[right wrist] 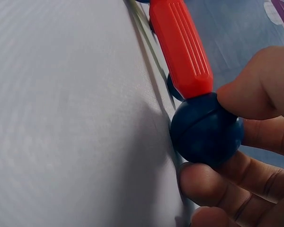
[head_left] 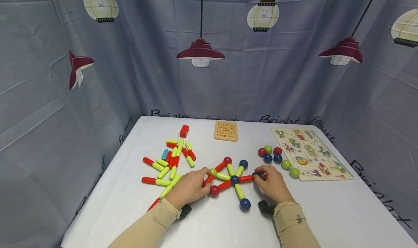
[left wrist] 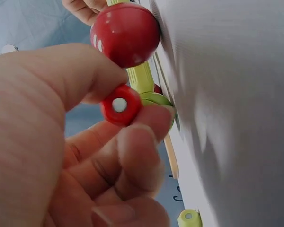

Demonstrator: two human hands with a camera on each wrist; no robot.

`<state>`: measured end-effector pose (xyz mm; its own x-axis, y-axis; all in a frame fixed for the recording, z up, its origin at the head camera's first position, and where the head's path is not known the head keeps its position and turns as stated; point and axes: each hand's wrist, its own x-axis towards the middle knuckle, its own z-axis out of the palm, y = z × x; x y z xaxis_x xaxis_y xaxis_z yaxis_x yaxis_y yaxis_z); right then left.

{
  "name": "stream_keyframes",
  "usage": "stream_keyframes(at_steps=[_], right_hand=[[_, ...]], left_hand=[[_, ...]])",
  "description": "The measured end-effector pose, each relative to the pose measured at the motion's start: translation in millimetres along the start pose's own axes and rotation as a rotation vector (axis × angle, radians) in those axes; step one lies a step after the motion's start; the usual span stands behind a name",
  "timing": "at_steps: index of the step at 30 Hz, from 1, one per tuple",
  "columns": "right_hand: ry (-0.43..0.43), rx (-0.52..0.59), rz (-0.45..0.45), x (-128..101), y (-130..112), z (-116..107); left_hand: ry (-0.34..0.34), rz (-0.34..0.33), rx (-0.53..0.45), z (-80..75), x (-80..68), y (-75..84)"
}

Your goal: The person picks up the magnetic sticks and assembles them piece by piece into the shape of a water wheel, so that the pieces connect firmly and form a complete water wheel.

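Left hand (head_left: 191, 186) pinches a red rod (left wrist: 120, 105) between thumb & fingertips (left wrist: 146, 118); wrist view shows the rod's round end w/ a pale disc in it, right under a red ball (left wrist: 126, 34). Right hand (head_left: 272, 184) pinches a dark blue ball (right wrist: 206, 130) w/ thumb above and fingers curled below; that ball sits on the end of an orange-red rod (right wrist: 182, 52), just off the desk (head_left: 215, 222). Both pieces belong to a flat rod-and-ball figure lying mid-desk between the hands: a blue hub ball (head_left: 234, 179) w/ red & yellow-green rods (head_left: 239, 191) radiating out, tipped by another blue ball (head_left: 245, 204) at the near end, a red ball at the far end (head_left: 227, 160), and a green ball by the left hand's fingers. To the left, a loose pile of spare rods (head_left: 171, 161), red, yellow-green, one light blue. Behind that a small red block (head_left: 184, 131). A wooden tile board (head_left: 226, 130) sits at the desk's far middle. Right side: a cluster of loose balls (head_left: 272, 155) beside a wooden picture puzzle (head_left: 310, 153). Lamp-print curtain (head_left: 147, 59) surrounds the desk.
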<state>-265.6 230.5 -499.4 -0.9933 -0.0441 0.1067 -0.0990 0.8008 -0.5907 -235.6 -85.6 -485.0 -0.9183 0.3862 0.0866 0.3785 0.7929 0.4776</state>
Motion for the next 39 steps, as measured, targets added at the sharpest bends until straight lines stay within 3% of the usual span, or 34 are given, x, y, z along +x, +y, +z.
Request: stream_keyframes(at_steps=[8, 14, 21, 26, 30, 39], right_hand=[[0.004, -0.004, 0.002, 0.2, -0.7, -0.2], [0.002, -0.005, 0.000, 0.1, -1.8, -0.2], [0.007, -0.004, -0.026, -1.2, -3.6, -1.3], [-0.013, 0.003, -0.007, -2.2, -5.3, -1.8], [-0.022, 0.010, -0.002, -2.0, -6.0, -1.8], [-0.021, 0.009, 0.019, -4.8, -4.7, 1.6]], left_hand=[[0.009, -0.037, -0.085, 1.5, 1.2, -2.0], [0.016, 0.022, -0.148, 1.6, 1.3, -5.4], [-0.013, 0.119, -0.074, 4.2, 3.7, -7.2], [-0.075, 0.093, -0.097, 5.1, 3.8, -6.0], [-0.135, 0.082, -0.059, 5.5, 3.1, -4.8], [-0.113, 0.074, 0.048, 10.4, 1.5, -7.6]])
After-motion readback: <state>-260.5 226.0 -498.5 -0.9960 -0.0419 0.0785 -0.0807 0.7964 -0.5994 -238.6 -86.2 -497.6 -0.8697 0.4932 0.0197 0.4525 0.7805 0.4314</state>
